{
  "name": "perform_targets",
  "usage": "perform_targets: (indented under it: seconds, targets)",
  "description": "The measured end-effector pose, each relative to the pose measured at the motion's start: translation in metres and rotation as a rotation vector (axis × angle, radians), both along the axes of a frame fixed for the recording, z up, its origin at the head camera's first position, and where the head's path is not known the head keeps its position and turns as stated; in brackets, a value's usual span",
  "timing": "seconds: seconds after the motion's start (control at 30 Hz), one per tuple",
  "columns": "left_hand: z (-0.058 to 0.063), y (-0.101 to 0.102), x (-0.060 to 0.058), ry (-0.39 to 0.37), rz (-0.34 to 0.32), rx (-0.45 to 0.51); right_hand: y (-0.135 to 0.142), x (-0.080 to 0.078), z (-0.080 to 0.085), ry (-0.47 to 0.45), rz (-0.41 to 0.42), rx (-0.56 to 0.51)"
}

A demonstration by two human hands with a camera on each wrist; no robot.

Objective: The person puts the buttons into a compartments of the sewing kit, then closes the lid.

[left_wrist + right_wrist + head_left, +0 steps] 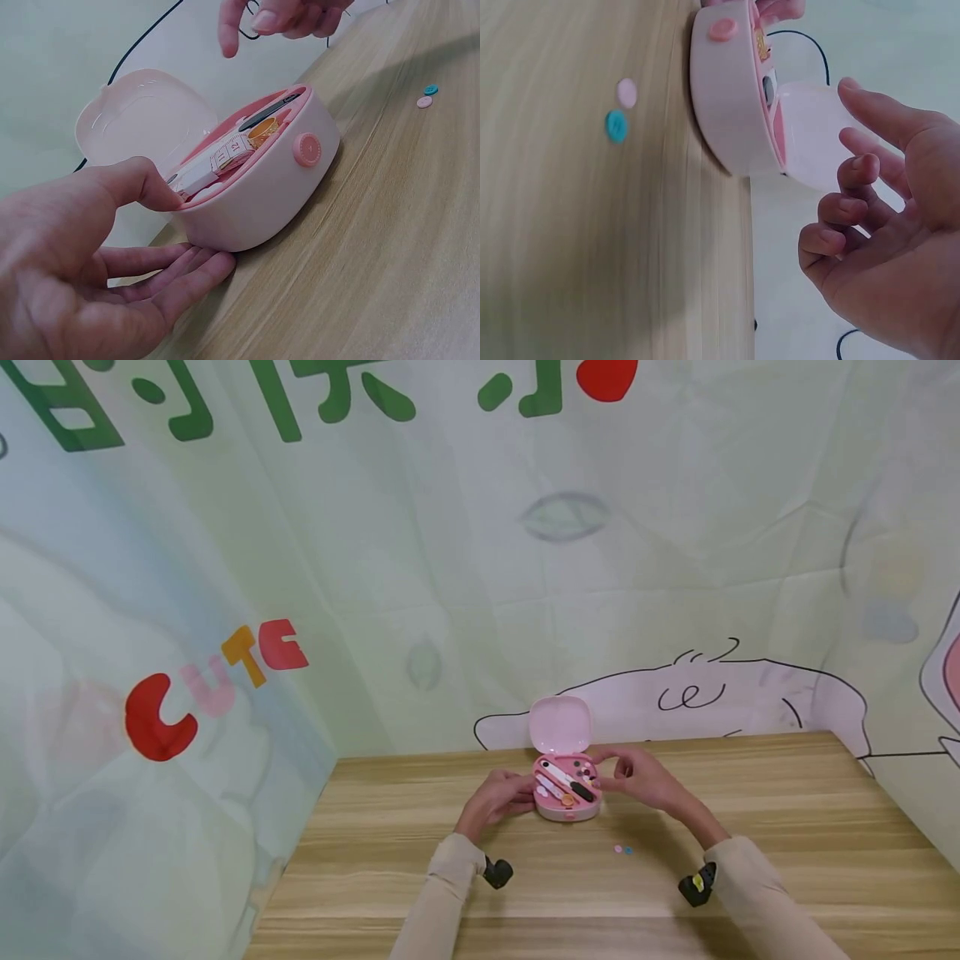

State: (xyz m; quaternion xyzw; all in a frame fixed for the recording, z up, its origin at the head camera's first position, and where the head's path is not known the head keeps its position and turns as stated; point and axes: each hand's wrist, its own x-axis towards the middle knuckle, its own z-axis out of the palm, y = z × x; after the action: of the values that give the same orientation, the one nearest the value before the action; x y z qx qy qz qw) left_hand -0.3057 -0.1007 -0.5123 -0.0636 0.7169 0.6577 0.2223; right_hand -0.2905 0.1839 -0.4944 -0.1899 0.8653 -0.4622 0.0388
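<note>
A pink sewing box (567, 815) stands on the table with its lid (560, 724) raised at the back. My left hand (501, 797) grips its left side, thumb on the rim and fingers low against the outer wall. Inside lie a folded tape measure (231, 153), a gold-coloured thimble (263, 133), a black-handled tool (582, 792) and several small buttons in the right part. Over the right side of the box, my right hand (641, 777) hovers with loosely bent fingers; nothing shows between them in the right wrist view.
A blue button (616, 126) and a pink button (626, 93) lie on the wooden table (360, 860) in front of the box, towards the right. Behind the table hangs a printed cloth (450, 677). Dark cables (142, 41) run behind the lid.
</note>
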Motion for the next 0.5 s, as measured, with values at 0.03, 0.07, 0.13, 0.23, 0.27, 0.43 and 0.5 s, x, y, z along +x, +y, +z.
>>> perform_targets:
  seconds: [0.03,0.07,0.13,0.23,0.27,0.43,0.5]
  targets:
    - [0.000,0.000,0.000,0.001,0.000,-0.001,0.003,0.002,0.000,0.003,0.005,0.009]
    - [0.000,0.000,0.000,0.001,0.000,-0.002,0.005,0.004,-0.001,0.008,0.009,0.015]
    - [0.001,0.000,0.001,0.001,0.000,0.002,0.010,0.007,-0.002,0.013,0.022,0.026]
    - [0.001,0.000,0.001,0.002,-0.002,0.004,0.017,0.012,-0.006,0.020,0.043,0.050]
    - [0.001,-0.001,0.000,0.001,-0.004,0.006,0.020,0.014,-0.008,0.022,0.048,0.061]
    - [0.001,0.000,0.000,0.002,-0.005,0.007,0.029,0.026,-0.017,0.031,0.088,0.080]
    - [0.001,0.000,0.001,0.002,-0.003,0.003,0.032,0.031,-0.020,0.038,0.116,0.075]
